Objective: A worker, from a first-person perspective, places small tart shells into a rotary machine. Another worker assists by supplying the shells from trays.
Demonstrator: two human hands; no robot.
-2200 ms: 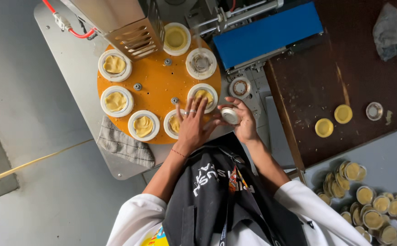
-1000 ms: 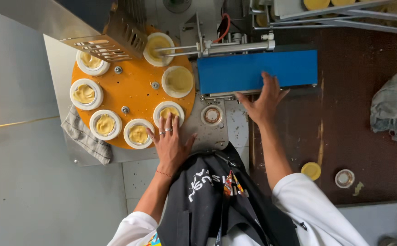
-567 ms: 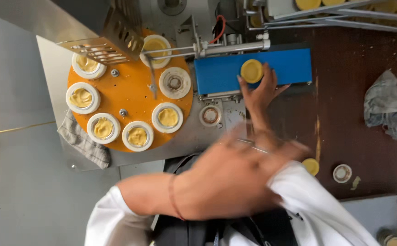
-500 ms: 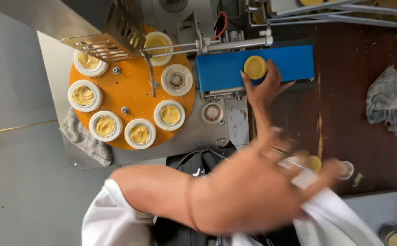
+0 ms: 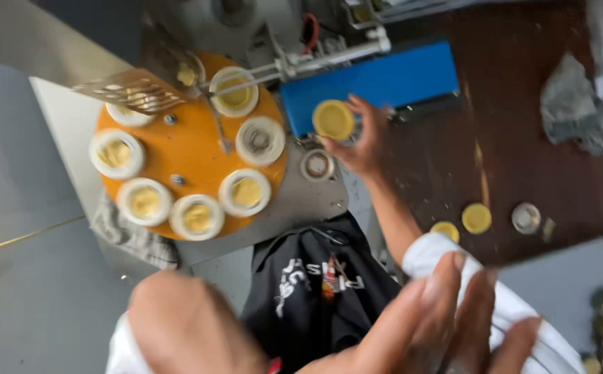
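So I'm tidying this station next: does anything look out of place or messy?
A few things. Two yellow discs and a small metal cup lie loose near the front edge of the brown table, among scattered crumbs. A crumpled grey rag sits at its far right, and another cloth hangs under the orange turntable.

Glossy orange turntable (image 5: 190,149), matt blue belt (image 5: 398,79)

Crumpled grey rag (image 5: 573,104) on brown table (image 5: 523,159); two yellow discs (image 5: 462,223) beside small metal ring (image 5: 525,217).
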